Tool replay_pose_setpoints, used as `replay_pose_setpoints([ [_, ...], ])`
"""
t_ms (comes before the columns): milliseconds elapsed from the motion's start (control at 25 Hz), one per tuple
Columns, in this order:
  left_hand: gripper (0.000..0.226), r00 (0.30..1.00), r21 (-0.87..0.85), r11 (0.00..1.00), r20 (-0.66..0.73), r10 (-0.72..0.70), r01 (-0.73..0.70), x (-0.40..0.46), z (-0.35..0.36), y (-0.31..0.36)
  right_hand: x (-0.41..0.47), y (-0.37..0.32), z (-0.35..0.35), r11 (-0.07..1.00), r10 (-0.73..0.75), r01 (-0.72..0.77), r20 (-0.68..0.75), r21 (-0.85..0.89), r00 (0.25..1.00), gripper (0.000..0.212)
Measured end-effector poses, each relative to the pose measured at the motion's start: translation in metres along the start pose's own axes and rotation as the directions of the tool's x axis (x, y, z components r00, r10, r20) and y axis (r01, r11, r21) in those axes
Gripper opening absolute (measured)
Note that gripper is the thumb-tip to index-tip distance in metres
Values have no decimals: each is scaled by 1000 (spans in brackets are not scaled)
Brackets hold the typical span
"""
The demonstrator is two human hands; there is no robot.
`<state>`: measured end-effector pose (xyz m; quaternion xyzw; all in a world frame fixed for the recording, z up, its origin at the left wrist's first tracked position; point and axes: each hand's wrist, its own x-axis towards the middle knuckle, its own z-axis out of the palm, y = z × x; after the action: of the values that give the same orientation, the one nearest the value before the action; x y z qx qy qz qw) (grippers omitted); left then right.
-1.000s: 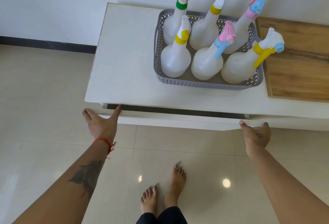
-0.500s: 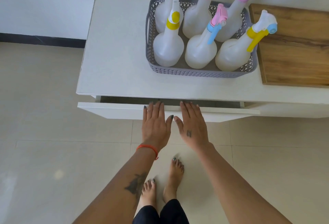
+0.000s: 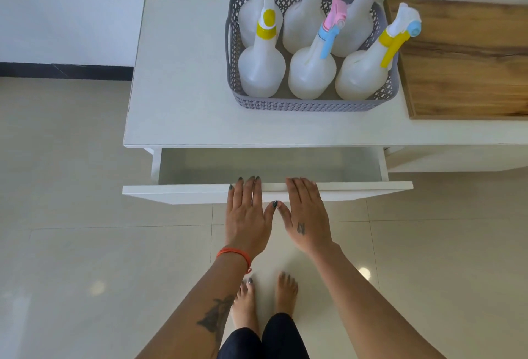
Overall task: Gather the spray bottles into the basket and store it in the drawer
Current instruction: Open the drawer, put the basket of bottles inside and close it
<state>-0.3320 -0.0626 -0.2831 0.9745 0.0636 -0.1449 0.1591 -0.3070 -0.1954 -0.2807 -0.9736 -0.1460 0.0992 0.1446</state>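
Both hands lie flat on the top edge of the drawer (image 3: 200, 191) front, fingers straight and together, holding nothing: the left hand (image 3: 248, 216) and the right hand (image 3: 307, 216) sit side by side at the middle, thumbs nearly touching. The drawer stands partly open, its smooth white inside bare, with free edge running out to either side of the hands. Above, on the glossy white cabinet top (image 3: 177, 73), the grey perforated plastic basket (image 3: 303, 104) sits near the front right, just beside a wooden board (image 3: 468, 58). Six translucent white spray bottles (image 3: 261, 71) stand upright inside, in two rows, with green, yellow, pink and blue collars and triggers. No labels or writing can be read. Pale polished floor tiles (image 3: 85, 244) lie open all around.
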Motion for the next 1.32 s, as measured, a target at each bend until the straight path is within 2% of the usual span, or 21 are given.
replay_pose_setpoints([
  [480, 65, 999, -51, 998, 24, -29, 30, -106, 40, 1, -110, -8, 27, 1000, 16, -15, -28, 22, 999, 56],
  [840, 66, 995, -52, 997, 84, -56, 61, -174, 63, 2, -181, -8, 33, 998, -1, -3, 73, 58, 997, 64],
  [1080, 64, 993, -62, 995, 100, -67, 73, -208, 73, 1, -216, -12, 37, 1000, -3, 2, 67, 28, 998, 55],
  [1320, 64, 991, -86, 993, 110, -77, 86, -229, 79, 2, -238, -15, 39, 998, 21, -25, 67, 60, 998, 56],
])
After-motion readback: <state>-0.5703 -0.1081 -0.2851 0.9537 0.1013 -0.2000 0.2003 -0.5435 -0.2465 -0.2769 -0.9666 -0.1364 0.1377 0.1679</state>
